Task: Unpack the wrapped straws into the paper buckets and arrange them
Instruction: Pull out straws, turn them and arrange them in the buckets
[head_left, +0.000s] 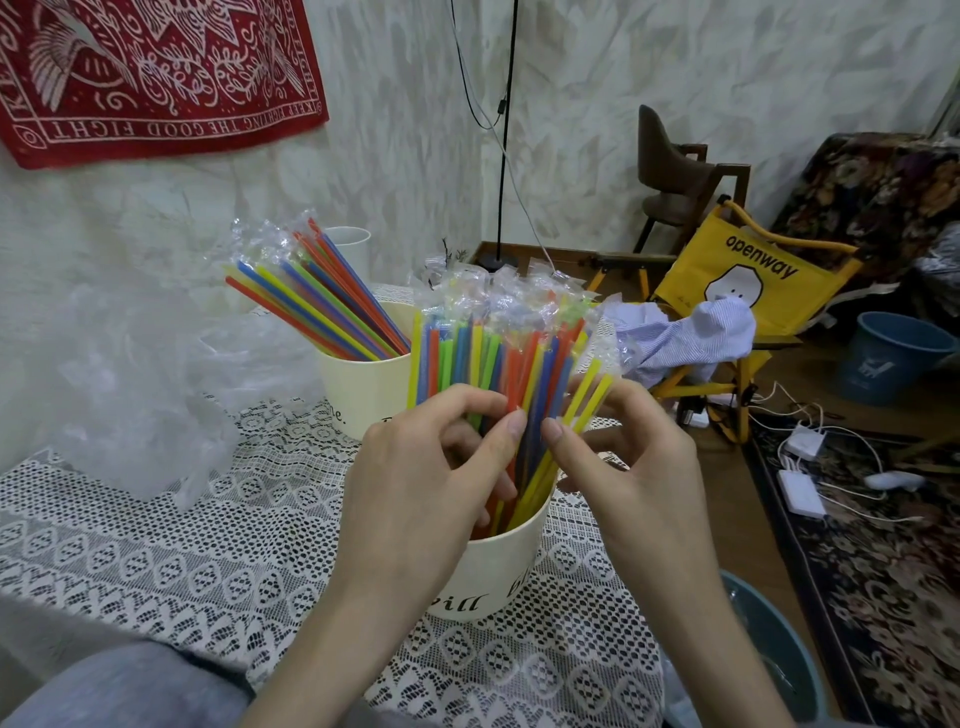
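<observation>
A cream paper bucket (498, 571) with black lettering stands near the table's front edge, full of wrapped coloured straws (498, 358) standing upright. My left hand (421, 478) reaches into the bundle with curled fingers gripping straws. From the right side, my right hand (618, 457) pinches a few yellow straws. A second cream bucket (363, 384) behind holds more wrapped straws (322, 296) leaning left. A third white cup (348, 241) peeks out behind them.
A white lace cloth (182, 545) covers the table. Crumpled clear plastic (140, 395) lies at the left. A yellow folding chair (737, 291) with a striped cloth stands right of the table. A blue bin (769, 644) sits below the table's right edge. Cables lie on the carpet.
</observation>
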